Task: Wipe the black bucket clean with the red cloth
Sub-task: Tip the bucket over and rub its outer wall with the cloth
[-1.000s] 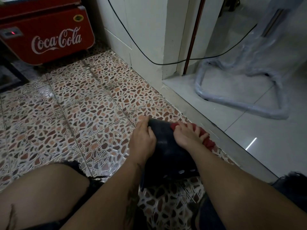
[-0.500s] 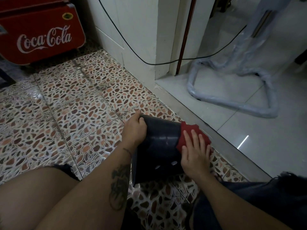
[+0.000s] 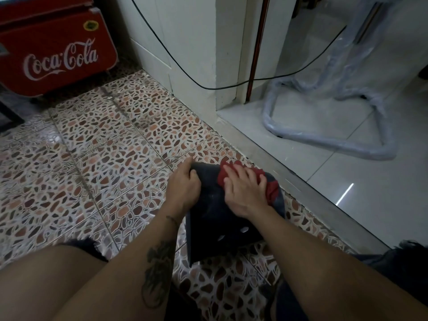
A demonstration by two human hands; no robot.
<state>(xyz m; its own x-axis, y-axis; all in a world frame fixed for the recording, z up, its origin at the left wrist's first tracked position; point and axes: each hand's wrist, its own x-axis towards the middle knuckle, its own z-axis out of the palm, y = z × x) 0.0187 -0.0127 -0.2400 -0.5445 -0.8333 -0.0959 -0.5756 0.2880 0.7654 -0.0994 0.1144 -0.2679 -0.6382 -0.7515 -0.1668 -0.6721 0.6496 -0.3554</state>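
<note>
The black bucket [image 3: 215,218] lies on its side on the pebble-patterned floor between my knees, with two small holes showing near its lower wall. My left hand [image 3: 183,184] grips its far left edge. My right hand [image 3: 243,188] lies flat with fingers spread on the red cloth [image 3: 269,187], pressing it against the bucket's upper outer wall. The cloth sticks out beyond my fingers at the top and on the right side.
A red Coca-Cola cooler [image 3: 53,49] stands at the back left. A white wall corner [image 3: 192,66] with a hanging black cable [image 3: 176,63] is ahead. A raised grey sill [image 3: 301,181] runs diagonally on the right, with a plastic-wrapped metal frame [image 3: 328,137] beyond.
My right hand slid with the red cloth down the bucket's side and then back up toward its top. The left hand has kept its grip on the bucket's edge.
</note>
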